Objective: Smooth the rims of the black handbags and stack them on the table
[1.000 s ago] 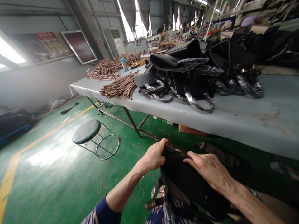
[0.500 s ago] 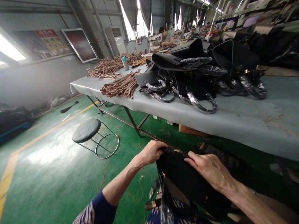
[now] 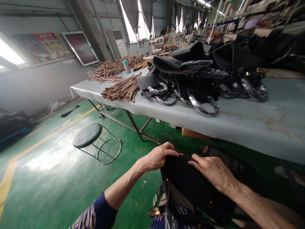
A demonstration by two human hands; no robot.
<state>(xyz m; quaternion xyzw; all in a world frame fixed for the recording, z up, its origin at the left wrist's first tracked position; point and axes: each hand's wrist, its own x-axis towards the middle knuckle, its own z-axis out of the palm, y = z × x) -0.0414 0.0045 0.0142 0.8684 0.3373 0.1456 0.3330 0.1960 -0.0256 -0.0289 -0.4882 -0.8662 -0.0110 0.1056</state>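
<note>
A black handbag [image 3: 188,181] rests across my lap, its top edge facing the table. My left hand [image 3: 158,156] is closed on the top edge near the left corner, thumb and fingers pinching it. Further right along the same edge, my right hand [image 3: 214,171] grips the bag, thumb on the near side and fingers over the far side. A strap end with a gold-coloured metal fitting [image 3: 154,211] hangs at the bag's left. Plastic wrapping [image 3: 169,218] shows below the bag's side. The bag's lower right part is dark and hard to make out.
A grey-covered table [image 3: 243,127] stands ahead, bearing a pile of black handbags [image 3: 190,79] with wrapped handles, brown strap bundles [image 3: 122,89] and a teal-topped bottle [image 3: 126,66]. A round stool [image 3: 87,135] stands on the green floor at left. A person [image 3: 168,39] sits far back.
My left hand has slid slightly right along the bag's top edge, its fingers now reaching further over it. My right hand stays in nearly the same place. The view has shifted slightly.
</note>
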